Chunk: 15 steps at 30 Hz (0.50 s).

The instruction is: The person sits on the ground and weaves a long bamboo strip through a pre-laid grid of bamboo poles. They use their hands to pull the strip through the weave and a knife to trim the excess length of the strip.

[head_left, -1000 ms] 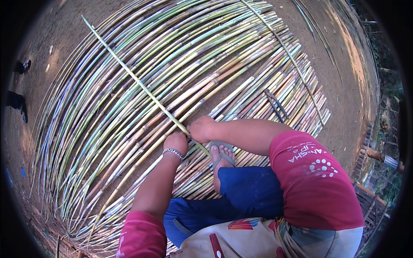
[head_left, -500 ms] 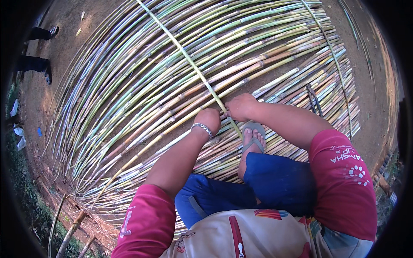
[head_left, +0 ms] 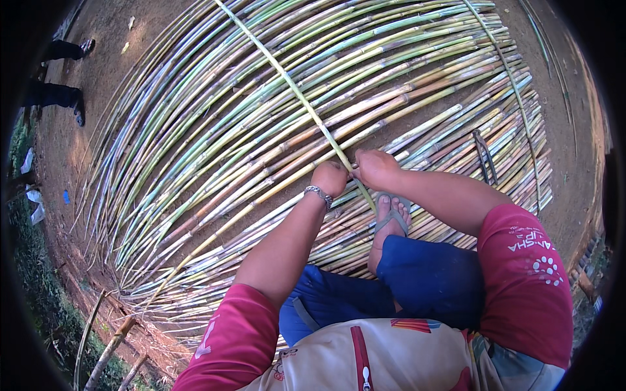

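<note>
Many long bamboo poles (head_left: 261, 177) lie side by side on the ground, fanned out from the lower left. A single greenish crosspiece pole (head_left: 304, 102) runs over them from the far left down to my foot. At its near end my left hand (head_left: 330, 178) and my right hand (head_left: 376, 169) meet, one on each side, both with curled fingers. Whatever they pinch between them is too small or too covered to make out. My sandalled foot (head_left: 392, 218) rests on the poles just below the hands. Right of my right hand, a pair of pliers (head_left: 483, 155) lies on the poles.
A second, thinner crosspiece (head_left: 509, 75) crosses the poles near their right ends. Beyond it, loose thin sticks (head_left: 554, 75) lie on the bare soil. Another person's legs (head_left: 59, 95) stand at the far left. Upright stakes (head_left: 107, 355) rise at the lower left.
My left hand has come slightly farther up and closer to my right hand. The whole view has shifted a little; the poles and pliers look undisturbed.
</note>
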### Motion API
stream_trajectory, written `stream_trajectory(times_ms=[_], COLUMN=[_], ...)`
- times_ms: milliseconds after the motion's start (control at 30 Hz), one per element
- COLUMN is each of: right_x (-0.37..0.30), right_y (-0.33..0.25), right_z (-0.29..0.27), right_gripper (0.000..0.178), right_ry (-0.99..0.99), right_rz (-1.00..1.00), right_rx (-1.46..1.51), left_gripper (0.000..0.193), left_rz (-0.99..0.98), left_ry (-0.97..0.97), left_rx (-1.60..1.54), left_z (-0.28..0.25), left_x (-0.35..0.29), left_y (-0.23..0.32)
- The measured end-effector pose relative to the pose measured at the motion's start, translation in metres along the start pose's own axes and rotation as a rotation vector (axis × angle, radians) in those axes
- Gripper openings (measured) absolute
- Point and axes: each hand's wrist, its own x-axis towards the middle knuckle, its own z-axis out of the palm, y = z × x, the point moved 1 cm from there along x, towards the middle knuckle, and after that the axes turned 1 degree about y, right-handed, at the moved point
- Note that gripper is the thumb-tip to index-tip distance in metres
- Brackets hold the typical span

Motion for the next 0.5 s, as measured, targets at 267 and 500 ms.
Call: stream_trajectory(times_ms=[267,500], right_x=[-0.009,-0.016], right_y=[-0.007,0.001], right_z=[0.022,0.042], right_gripper=[0.018,0.015], right_ry=[0.026,-0.090], right_rz=[0.145,0.315], right_rx=[0.249,0.690], left_gripper=[0.022,0.023], left_rz=[-0.151,-0.354], left_ry=[-0.120,-0.261], left_rx=[-0.597,-0.902], left_z=[0.011,-0.001], left_x=[-0.007,-0.024], left_y=[-0.011,-0.007])
